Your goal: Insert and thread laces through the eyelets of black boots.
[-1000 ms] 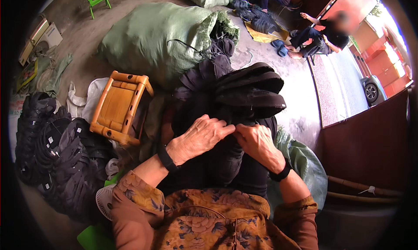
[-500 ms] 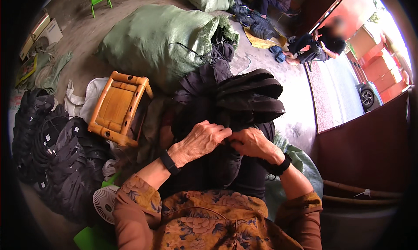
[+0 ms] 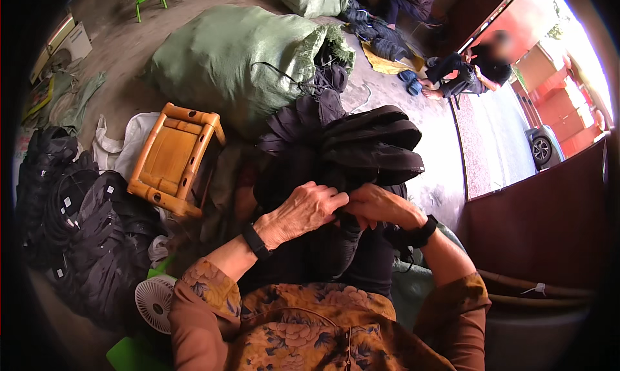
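A bulging green woven sack (image 3: 226,61) lies on the concrete floor just beyond a pile of black bags (image 3: 361,145), the landmark here; to the pile's left sits a tipped wooden stool (image 3: 171,158), and farther left a heap of finished black backpacks (image 3: 84,229); a small white fan (image 3: 154,302) rests below that heap, near the person's left elbow. At the pile's near edge, on the lap, the left hand (image 3: 300,211) is curled over a fold of the black bag (image 3: 342,248), fingers closed on the fabric; the right hand (image 3: 381,206), touching the left, pinches the same fold, its grip tight and narrow. The stacked bags lean toward the hands and could slump if the held one is tugged; dark fabric on dark fabric may hide a snagged strap; another person (image 3: 475,64) crouches well beyond the pile.
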The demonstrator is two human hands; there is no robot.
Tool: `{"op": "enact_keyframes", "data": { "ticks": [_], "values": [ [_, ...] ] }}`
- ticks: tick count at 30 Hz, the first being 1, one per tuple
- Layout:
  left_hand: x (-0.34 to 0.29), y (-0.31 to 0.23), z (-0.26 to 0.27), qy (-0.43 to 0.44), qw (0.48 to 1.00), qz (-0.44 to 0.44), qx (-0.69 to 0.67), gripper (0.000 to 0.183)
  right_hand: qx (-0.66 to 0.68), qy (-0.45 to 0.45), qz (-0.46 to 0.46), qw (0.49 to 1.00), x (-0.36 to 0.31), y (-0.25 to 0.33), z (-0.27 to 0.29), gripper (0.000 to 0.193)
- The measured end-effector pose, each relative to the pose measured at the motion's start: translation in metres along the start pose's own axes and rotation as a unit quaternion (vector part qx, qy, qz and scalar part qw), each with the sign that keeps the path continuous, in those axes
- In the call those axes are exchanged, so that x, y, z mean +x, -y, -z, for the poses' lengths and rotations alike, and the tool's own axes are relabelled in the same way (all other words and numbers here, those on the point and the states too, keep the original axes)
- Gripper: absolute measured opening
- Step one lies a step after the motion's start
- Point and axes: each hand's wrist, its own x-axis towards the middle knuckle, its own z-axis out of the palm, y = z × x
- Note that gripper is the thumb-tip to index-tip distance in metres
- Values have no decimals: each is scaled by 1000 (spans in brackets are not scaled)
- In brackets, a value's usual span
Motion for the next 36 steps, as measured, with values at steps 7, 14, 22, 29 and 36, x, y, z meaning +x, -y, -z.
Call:
{"op": "enact_keyframes", "data": {
  "ticks": [7, 14, 22, 29, 36],
  "values": [
    [-3, 1, -1, -14, 1000, -1, -5, 43, 50, -81, -76, 993, 7, 0, 2, 32],
    [-4, 2, -1, -12, 1000, 6, -20, 44, -18, 21, -39, 999, 4, 1, -4, 23],
    [2, 3, -3, -18, 998, 8, -52, 41, -201, -190, 91, 957, -7, -1, -29, 11],
    [-2, 1, -2, -1, 999, 9, -43, 41, -132, -57, -40, 989, 2, 4, -17, 16],
    [-9, 1, -3, -16, 998, 25, -52, 42, 5, -27, -33, 999, 1, -3, -7, 16]
  ]
}}
